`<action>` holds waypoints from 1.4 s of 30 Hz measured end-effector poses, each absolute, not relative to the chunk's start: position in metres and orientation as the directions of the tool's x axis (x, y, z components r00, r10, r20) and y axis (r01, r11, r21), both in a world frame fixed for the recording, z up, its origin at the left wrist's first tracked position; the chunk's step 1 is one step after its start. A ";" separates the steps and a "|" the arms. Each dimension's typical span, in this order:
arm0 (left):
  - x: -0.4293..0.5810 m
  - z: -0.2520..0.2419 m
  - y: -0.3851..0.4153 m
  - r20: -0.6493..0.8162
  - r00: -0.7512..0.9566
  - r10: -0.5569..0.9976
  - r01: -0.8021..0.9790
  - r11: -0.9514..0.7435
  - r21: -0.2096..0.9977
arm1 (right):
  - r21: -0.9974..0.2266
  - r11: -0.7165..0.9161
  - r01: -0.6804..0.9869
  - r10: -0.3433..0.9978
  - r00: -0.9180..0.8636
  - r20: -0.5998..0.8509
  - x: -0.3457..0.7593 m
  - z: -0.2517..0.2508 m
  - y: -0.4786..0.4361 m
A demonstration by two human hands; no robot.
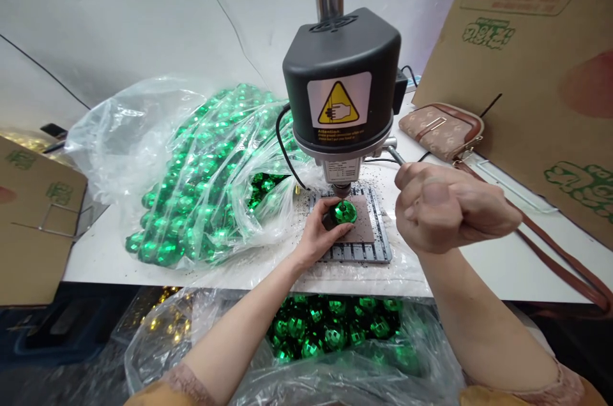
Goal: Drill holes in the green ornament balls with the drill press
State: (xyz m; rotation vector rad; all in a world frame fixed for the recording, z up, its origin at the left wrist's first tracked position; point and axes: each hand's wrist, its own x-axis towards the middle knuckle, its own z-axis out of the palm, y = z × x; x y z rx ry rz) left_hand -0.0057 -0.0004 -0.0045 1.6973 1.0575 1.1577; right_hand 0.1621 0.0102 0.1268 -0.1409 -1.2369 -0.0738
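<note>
My left hand (322,232) grips a shiny green faceted ball (345,212) between thumb and fingers. The ball rests on a flat brownish pad (363,227) over the slotted metal base (380,246) of a bench drill press (341,87). Right above the ball is the chuck (341,189); whether the bit touches it I cannot tell. On the right, my right hand (438,208) is closed in a fist around the end of the drill press's feed lever (393,150). The fist hides the lever's tip.
A clear plastic bag (129,131) full of green balls lies left of the drill. Below the table edge, more green balls (335,329) sit in another bag. A patterned purse (438,130) lies right. Cardboard boxes (536,61) flank the table. Dark shavings surround the base.
</note>
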 end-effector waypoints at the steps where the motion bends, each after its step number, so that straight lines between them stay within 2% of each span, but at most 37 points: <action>1: -0.005 -0.004 -0.001 0.274 0.226 0.935 0.191 -0.318 0.929 | -0.057 0.990 0.132 0.012 0.321 0.947 0.162 0.124 0.011; 5: -0.005 -0.002 -0.002 0.261 0.212 0.942 0.185 -0.301 0.936 | -0.046 0.989 0.144 -0.001 0.308 0.951 0.160 0.120 0.007; 7: -0.005 -0.002 -0.003 0.256 0.205 0.945 0.193 -0.296 0.936 | -0.155 0.978 0.140 0.094 0.369 0.925 0.156 0.129 0.003; 10: -0.003 -0.002 -0.002 0.255 0.188 0.948 0.220 -0.294 0.930 | -0.426 0.900 0.093 0.331 0.490 0.806 0.153 0.159 -0.002; 13: -0.002 0.001 -0.006 0.302 0.127 0.945 0.291 -0.327 0.899 | -0.531 0.844 0.078 0.453 0.426 0.783 0.155 0.189 0.003; 16: -0.007 0.009 -0.026 0.419 0.068 0.906 0.378 -0.412 0.829 | -0.548 0.833 0.078 0.484 0.378 0.789 0.160 0.201 0.011; 18: -0.019 0.016 -0.052 0.499 0.184 0.847 0.416 -0.527 0.741 | -0.545 0.835 0.076 0.480 0.384 0.789 0.161 0.200 0.015; 20: -0.036 0.020 -0.086 0.503 0.413 0.759 0.436 -0.650 0.623 | -0.540 0.838 0.074 0.474 0.391 0.789 0.162 0.197 0.015; 23: -0.063 0.019 -0.135 0.324 0.680 0.658 0.503 -0.740 0.446 | -0.534 0.843 0.062 0.465 0.413 0.783 0.160 0.195 0.014; 26: -0.084 0.017 -0.156 0.201 0.751 0.629 0.528 -0.755 0.390 | -0.540 0.841 0.033 0.476 0.428 0.768 0.158 0.196 0.014; 29: -0.097 0.024 -0.127 0.308 0.607 0.732 0.582 -0.674 0.455 | -0.543 0.839 0.024 0.477 0.447 0.757 0.157 0.197 0.014; 32: -0.105 0.041 -0.056 0.442 0.259 0.859 0.735 -0.472 0.487 | -0.533 0.845 0.026 0.462 0.466 0.755 0.155 0.197 0.013; 34: -0.108 0.051 -0.004 0.426 0.018 0.905 0.824 -0.254 0.506 | -0.529 0.848 0.022 0.460 0.463 0.757 0.156 0.196 0.013; 36: -0.108 0.056 0.041 0.342 -0.143 0.929 0.851 -0.061 0.522 | -0.532 0.846 0.018 0.467 0.455 0.758 0.156 0.196 0.013; 39: -0.105 0.054 0.083 0.293 -0.192 0.937 0.848 0.008 0.529 | -0.538 0.843 0.018 0.473 0.452 0.756 0.157 0.195 0.013; 42: -0.103 0.049 0.102 0.328 -0.158 0.932 0.836 -0.051 0.546 | -0.530 0.847 0.023 0.460 0.466 0.756 0.157 0.195 0.014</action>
